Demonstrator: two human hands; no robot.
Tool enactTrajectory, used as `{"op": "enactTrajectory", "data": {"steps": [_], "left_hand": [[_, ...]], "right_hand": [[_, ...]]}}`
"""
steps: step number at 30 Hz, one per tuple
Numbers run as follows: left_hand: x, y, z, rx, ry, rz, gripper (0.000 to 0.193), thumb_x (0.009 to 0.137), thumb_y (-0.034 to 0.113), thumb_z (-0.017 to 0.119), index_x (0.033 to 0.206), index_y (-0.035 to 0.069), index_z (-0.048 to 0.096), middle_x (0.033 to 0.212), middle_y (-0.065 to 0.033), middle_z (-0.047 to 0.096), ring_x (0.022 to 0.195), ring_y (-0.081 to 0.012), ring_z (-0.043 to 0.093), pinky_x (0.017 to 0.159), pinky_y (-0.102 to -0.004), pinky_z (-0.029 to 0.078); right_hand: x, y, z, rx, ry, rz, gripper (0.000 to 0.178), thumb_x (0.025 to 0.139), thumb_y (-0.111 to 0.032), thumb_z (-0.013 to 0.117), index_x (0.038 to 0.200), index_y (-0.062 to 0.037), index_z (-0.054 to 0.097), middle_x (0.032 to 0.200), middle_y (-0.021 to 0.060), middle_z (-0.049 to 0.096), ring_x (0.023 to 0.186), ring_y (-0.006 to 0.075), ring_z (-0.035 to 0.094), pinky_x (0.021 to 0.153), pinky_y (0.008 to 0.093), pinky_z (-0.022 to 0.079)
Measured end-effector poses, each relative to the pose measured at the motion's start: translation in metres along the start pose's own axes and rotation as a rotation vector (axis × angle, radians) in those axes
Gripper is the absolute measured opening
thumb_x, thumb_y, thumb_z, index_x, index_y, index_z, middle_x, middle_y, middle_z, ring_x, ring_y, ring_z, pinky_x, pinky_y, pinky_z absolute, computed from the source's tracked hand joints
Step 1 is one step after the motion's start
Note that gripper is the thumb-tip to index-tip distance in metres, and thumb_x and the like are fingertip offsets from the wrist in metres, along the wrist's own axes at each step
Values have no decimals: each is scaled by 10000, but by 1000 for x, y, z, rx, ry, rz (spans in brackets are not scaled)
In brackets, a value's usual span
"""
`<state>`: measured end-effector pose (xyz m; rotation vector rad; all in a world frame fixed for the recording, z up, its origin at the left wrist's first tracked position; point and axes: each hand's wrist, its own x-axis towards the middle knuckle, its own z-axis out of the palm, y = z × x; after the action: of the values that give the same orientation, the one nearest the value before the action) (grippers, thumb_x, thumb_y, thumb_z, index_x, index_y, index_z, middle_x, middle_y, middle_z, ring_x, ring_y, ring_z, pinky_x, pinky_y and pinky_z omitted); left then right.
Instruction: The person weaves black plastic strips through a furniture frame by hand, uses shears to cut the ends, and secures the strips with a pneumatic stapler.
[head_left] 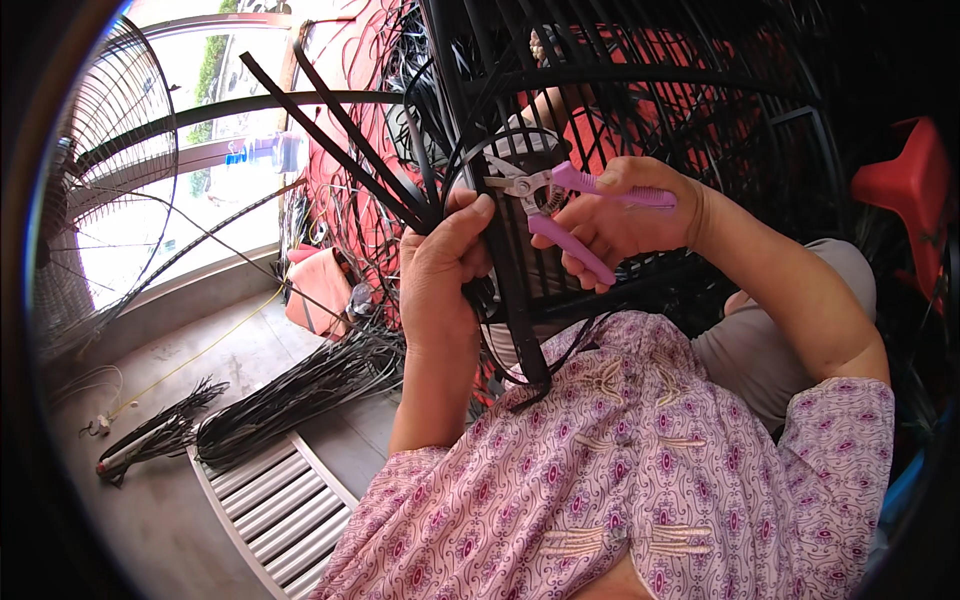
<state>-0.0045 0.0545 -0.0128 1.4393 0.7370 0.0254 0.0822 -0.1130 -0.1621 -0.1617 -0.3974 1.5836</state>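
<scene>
My left hand [440,265] is closed round a few flat black strips [335,145], whose free ends stick out up and to the left. Its thumb presses against the black bar [512,290] of a woven frame [640,75], made of many dark slats. A pair of pruning shears [572,250] with purple handles is gripped in my right hand [635,208]. Their blades stand apart, pointing left just above my left thumb, close to the bar. A thin black strip loops round near the blades; whether they touch it I cannot tell.
Behind the frame, another person's arm [548,108] shows between the slats. A bundle of black strips [295,395] lies on the floor by a white slatted piece [275,505]. A large fan [115,130] stands at left, a red plastic seat [910,190] at right.
</scene>
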Motion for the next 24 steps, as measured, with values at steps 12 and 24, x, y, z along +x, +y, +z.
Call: {"op": "enactTrajectory", "data": {"steps": [12,24], "left_hand": [[6,0,-13,-104,-90,-155,63,876,89,637,913,59,595,650,55,520,479,-19,348,482,-189,267],[12,-13,-22,-251,-119,-235,70,890,97,620,942,70,581,645,64,495,471,-18,344,478,-183,272]], "right_hand": [[1,-8,1,67,-67,27,889,801,-605,451,1342,99,429,1033,237,641,911,337,660,823,425,512],[11,-8,-8,73,-98,-67,819,844,-569,412,1282,119,492,1027,240,645,892,346,663,840,423,516]]}}
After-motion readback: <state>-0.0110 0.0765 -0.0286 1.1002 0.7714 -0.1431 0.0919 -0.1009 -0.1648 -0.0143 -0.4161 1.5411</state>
